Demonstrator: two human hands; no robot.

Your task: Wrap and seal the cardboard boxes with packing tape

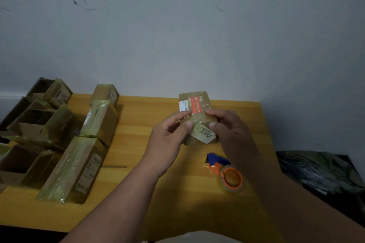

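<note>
A small brown cardboard box point(197, 102) with an orange label and a white label is held above the yellow wooden table point(138, 144). My left hand point(167, 140) grips its left side, thumb on the near face. My right hand point(231, 130) grips the right side, thumb pressing near a strip of tape printed with letters. A roll of clear packing tape point(232, 180) on an orange core with a blue-and-orange cutter lies on the table below my right forearm.
Several tape-wrapped cardboard boxes point(73, 165) lie along the table's left side, with open brown boxes point(25, 122) beyond them at the far left. A dark crumpled plastic bag point(320, 171) sits off the table's right edge. A grey wall stands behind.
</note>
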